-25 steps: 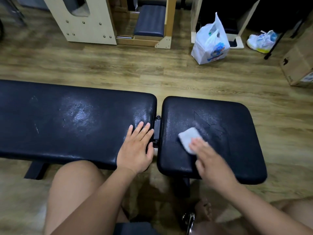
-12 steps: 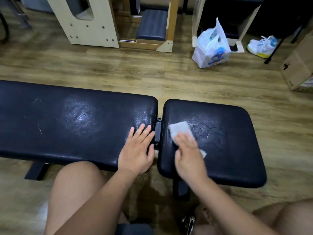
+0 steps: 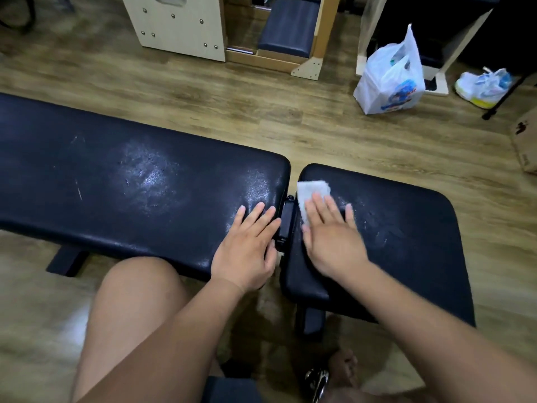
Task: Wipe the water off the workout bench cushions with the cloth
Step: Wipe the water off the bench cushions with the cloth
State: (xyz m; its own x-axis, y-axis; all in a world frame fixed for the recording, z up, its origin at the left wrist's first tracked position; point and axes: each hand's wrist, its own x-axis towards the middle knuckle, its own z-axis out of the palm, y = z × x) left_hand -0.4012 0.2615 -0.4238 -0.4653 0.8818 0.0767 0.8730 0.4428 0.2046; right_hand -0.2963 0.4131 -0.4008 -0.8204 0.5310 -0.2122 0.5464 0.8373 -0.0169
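The cloth (image 3: 312,191) is pressed flat against the short cushion (image 3: 406,242) of the bench (image 3: 66,260), at that cushion's far left corner, right beside the gap that divides the two cushions. It is held there by the right hand (image 3: 331,237), whose fingers (image 3: 319,206) are laid out straight over the near part of the cloth. Nothing is clenched, so the grip is a released one, and the cloth is pinned by downward pressure alone. That flat palm is judged to suit wiping, since more of the cloth is brought against the wet surface than a pinch would allow.

The left hand (image 3: 247,251) is spread, likewise released, on the end of the long cushion (image 3: 116,184), just beside the black bracket (image 3: 286,225) in the gap. It is probably placed there to brace the body and steady the bench.

Wet streaks are seen on the short cushion to the right of the hand, and a broad glistening patch is seen on the long cushion, so the task is judged to be at an early stage. Care is called for at the gap, where the cloth's edge could be caught on the bracket.
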